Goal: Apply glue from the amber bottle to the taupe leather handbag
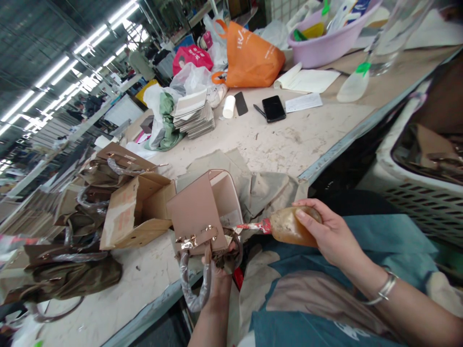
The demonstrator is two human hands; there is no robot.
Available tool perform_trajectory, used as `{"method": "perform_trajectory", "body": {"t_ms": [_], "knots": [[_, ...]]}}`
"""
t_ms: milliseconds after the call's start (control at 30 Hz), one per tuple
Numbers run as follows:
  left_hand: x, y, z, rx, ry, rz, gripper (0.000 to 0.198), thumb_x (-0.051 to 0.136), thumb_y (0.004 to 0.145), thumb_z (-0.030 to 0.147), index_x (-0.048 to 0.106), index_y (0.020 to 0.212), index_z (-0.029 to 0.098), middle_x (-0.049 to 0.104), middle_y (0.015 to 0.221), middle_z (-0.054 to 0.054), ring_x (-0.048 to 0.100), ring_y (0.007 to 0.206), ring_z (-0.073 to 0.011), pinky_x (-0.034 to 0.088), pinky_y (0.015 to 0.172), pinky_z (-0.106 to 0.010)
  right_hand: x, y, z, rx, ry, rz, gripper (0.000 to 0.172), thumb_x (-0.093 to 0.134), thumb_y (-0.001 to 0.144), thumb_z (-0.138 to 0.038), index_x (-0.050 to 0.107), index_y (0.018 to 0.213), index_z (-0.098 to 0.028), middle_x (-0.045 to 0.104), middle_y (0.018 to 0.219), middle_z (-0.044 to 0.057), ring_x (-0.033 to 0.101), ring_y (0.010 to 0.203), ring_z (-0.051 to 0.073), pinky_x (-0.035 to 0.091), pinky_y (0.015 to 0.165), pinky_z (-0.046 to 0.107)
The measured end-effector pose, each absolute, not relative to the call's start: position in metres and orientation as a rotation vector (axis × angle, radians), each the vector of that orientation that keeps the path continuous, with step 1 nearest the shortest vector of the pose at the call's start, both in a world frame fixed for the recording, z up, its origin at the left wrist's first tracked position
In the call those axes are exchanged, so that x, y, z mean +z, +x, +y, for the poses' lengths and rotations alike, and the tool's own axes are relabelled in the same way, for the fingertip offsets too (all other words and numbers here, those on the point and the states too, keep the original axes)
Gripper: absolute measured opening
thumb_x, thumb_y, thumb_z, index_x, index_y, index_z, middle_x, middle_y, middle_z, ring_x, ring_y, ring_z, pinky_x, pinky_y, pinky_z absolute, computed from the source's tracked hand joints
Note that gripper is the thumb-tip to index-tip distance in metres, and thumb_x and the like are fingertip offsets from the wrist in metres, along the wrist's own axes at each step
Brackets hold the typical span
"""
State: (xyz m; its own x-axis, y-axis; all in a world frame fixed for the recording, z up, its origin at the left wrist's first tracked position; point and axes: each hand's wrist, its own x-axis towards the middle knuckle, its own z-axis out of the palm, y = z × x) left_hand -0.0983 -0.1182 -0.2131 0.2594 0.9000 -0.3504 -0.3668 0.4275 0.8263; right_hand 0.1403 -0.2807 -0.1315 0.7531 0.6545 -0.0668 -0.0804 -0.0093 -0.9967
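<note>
A brown handbag [195, 212] with gold metal fittings lies tilted at the table edge, its light-lined opening facing right. Plastic wrap covers its handle [195, 284]. My left hand [220, 277] grips the bag from below near the fittings, with most fingers hidden behind it. In my right hand [327, 229] is a squeeze bottle [291, 225] of yellowish material, fingers closed around it. Its red, crusted nozzle [255, 225] points left, with the tip at the bag's opening edge; whether it touches cannot be made out. Crumpled beige cloth [267, 190] lies beside the bag.
An open cardboard box [123, 212] stands left of the handbag, with several more bags [72, 274] beyond it. Stacked cards [195, 115], a phone [274, 108], an orange bag [249, 58] and a purple basin [325, 48] sit farther back. A white crate [415, 178] is at right.
</note>
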Motion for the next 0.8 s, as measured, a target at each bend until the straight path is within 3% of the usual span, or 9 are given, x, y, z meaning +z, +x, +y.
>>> {"method": "perform_trajectory", "body": {"t_ms": [233, 367, 500, 633, 800], "knots": [[-0.224, -0.103, -0.115, 0.973, 0.665, 0.928, 0.038, 0.063, 0.058, 0.063, 0.059, 0.058, 0.025, 0.053, 0.058, -0.004, 0.047, 0.054, -0.02, 0.047, 0.053, -0.04, -0.12, 0.121, -0.27, 0.68, -1.486, -0.545, 0.03, 0.064, 0.083, -0.05, 0.064, 0.095, -0.023, 0.064, 0.089, 0.002, 0.059, 0.081, 0.018, 0.048, 0.075, 0.028], [-0.217, -0.102, -0.118, 0.938, 0.724, 1.029, 0.041, 0.054, 0.064, 0.066, 0.059, 0.059, 0.026, 0.052, 0.058, -0.006, 0.05, 0.057, -0.0234, 0.048, 0.058, -0.047, -0.118, 0.123, -0.272, 0.95, -1.328, -0.451, 0.037, 0.07, 0.078, -0.053, 0.062, 0.094, -0.021, 0.062, 0.082, 0.001, 0.057, 0.07, 0.015, 0.047, 0.063, 0.024], [-0.206, -0.096, -0.122, 0.936, 0.663, 1.11, 0.038, 0.05, 0.066, 0.064, 0.058, 0.06, 0.027, 0.052, 0.059, -0.005, 0.049, 0.057, -0.0227, 0.048, 0.058, -0.046, -0.123, 0.13, -0.278, 1.23, -1.132, -0.194, 0.047, 0.079, 0.069, -0.055, 0.056, 0.096, -0.023, 0.059, 0.078, -0.001, 0.057, 0.063, 0.015, 0.047, 0.055, 0.024], [-0.204, -0.092, -0.121, 0.944, 0.623, 0.997, 0.033, 0.057, 0.063, 0.059, 0.061, 0.064, 0.027, 0.055, 0.064, -0.006, 0.047, 0.058, -0.022, 0.047, 0.055, -0.043, -0.137, 0.139, -0.281, 0.927, -1.28, -0.268, 0.04, 0.075, 0.074, -0.054, 0.06, 0.094, -0.023, 0.061, 0.082, 0.001, 0.059, 0.07, 0.018, 0.051, 0.058, 0.026], [-0.218, -0.099, -0.119, 0.976, 0.647, 0.827, 0.033, 0.062, 0.062, 0.058, 0.064, 0.07, 0.026, 0.054, 0.065, -0.006, 0.047, 0.058, -0.0213, 0.046, 0.054, -0.041, -0.139, 0.14, -0.285, 0.455, -1.558, -0.637, 0.024, 0.062, 0.088, -0.047, 0.064, 0.097, -0.024, 0.066, 0.094, 0.003, 0.062, 0.083, 0.019, 0.053, 0.074, 0.03]]}}
